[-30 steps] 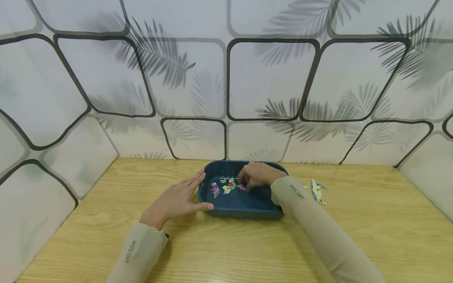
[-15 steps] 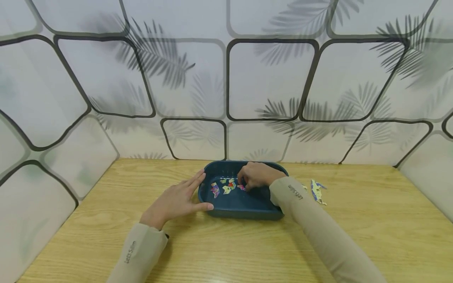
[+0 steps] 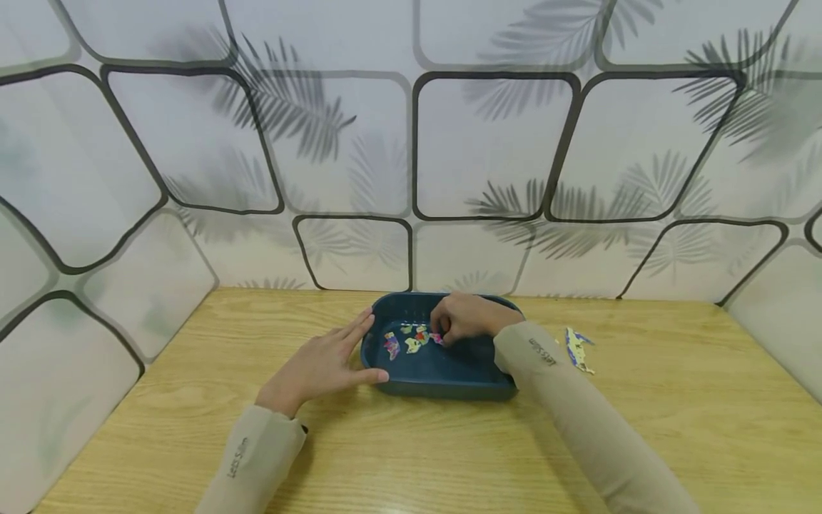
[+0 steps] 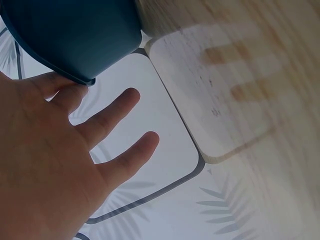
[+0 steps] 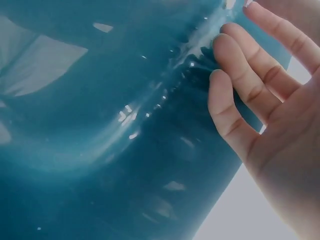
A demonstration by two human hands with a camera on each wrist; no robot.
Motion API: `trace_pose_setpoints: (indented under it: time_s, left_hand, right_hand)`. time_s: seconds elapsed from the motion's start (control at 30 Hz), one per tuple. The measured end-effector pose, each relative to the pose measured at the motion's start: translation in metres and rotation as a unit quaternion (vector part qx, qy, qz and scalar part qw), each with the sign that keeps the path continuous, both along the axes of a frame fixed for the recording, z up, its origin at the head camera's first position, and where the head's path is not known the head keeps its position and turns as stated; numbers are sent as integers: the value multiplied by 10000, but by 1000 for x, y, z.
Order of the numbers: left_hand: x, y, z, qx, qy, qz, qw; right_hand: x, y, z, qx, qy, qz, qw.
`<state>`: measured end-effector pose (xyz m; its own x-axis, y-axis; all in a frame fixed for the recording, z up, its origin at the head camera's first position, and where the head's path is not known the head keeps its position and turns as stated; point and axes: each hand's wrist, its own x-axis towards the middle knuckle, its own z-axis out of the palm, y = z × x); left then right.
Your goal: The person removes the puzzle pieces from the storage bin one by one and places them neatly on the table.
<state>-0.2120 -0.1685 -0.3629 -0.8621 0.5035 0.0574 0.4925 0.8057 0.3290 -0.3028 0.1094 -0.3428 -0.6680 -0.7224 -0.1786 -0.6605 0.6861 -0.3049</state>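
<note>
A dark blue plastic basin [image 3: 443, 391] stands on the table, with glints and ripples like water inside in the right wrist view. Several colourful cut-out pieces lie in it, among them a purple one [image 3: 392, 345] and a pale yellow one [image 3: 412, 345]. My right hand [image 3: 465, 315] reaches into the basin with bent fingers and pinches a small pink cut-out piece [image 3: 436, 338]; its far end is hidden by the fingers. My left hand [image 3: 317, 368], fingers spread and straight, touches the basin's left rim [image 4: 65, 75].
To the right of the basin, blue and pale yellow cut-out scraps [image 3: 576, 350] lie on the wooden table [image 3: 398, 457]. A patterned wall covering [image 3: 475, 143] rises behind the table, close to the basin's far side.
The right fingers have shifted very slightly at the pink cut-out piece, which now shows a little further left. The left hand and basin stay in place.
</note>
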Motion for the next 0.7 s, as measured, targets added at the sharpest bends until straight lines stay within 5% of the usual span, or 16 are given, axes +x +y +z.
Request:
trace_pose_setpoints:
  time_s: [0.7]
  left_hand:
    - [1,0,1,44,-35,20,10000]
  right_hand:
    - [6,11,35,-134,458,269,9985]
